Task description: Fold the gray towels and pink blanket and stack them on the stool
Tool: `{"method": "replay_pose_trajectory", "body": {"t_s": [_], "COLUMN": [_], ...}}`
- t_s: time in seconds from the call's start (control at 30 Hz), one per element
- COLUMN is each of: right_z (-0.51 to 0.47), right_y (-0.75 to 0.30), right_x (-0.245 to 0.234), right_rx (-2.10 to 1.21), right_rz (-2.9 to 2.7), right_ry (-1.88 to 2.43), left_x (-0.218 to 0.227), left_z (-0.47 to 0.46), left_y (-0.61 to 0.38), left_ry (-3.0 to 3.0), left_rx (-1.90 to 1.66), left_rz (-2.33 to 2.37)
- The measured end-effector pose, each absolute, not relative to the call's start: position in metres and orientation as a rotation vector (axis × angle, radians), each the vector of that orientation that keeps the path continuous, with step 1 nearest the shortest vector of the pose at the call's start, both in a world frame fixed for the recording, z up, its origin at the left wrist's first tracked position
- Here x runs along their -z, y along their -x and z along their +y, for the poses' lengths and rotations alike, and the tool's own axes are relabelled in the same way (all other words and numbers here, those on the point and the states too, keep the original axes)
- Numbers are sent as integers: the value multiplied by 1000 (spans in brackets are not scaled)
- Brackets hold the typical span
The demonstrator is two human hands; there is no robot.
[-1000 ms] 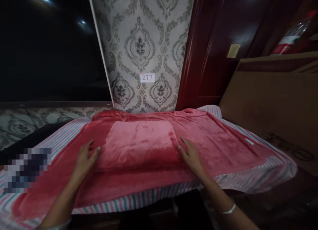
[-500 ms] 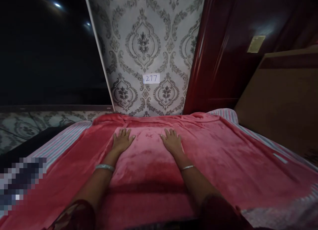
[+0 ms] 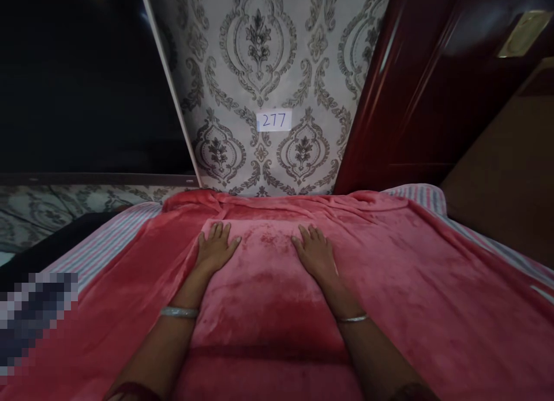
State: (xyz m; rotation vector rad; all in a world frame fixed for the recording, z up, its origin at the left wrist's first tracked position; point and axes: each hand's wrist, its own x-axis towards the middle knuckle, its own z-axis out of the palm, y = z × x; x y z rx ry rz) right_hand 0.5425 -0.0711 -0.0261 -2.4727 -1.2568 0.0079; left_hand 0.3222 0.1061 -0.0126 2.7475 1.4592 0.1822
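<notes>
A folded pink fleece cloth (image 3: 264,285) lies on top of a larger spread pink fleece blanket (image 3: 415,285). My left hand (image 3: 215,246) rests flat on the folded cloth's far left part, fingers spread and pointing away from me. My right hand (image 3: 315,251) lies flat on its far right part, fingers also stretched out. Neither hand holds anything. Each wrist wears a silver bangle.
Under the blanket a striped sheet (image 3: 108,239) shows at the left and at the far right. Behind stands a patterned wall with a paper label "277" (image 3: 274,120), a dark screen (image 3: 82,83) at left, a dark red wooden door (image 3: 433,89) and a brown board (image 3: 506,170) at right.
My hands went from the folded cloth's side edges onto its top, far part, and lie flat there. The view has moved closer to the wall.
</notes>
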Motion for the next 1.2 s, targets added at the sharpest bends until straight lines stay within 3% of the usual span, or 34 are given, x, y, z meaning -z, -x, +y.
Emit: {"method": "replay_pose_trajectory", "body": {"t_s": [0.67, 0.93, 1.2], "right_z": [-73, -93, -142], "right_y": [-537, -517, -453], "right_x": [24, -16, 17], "right_rx": [48, -127, -10], "right_rz": [-1261, -1310, -1655], "right_ry": [2478, 2487, 2257], "left_x": [2, -34, 23], "left_z": [98, 60, -22], "left_y": [-322, -309, -274], "left_ry": [-2737, -2801, -3072], "left_rx": [-206, -238, -438], "left_rz": [1466, 1343, 822]}}
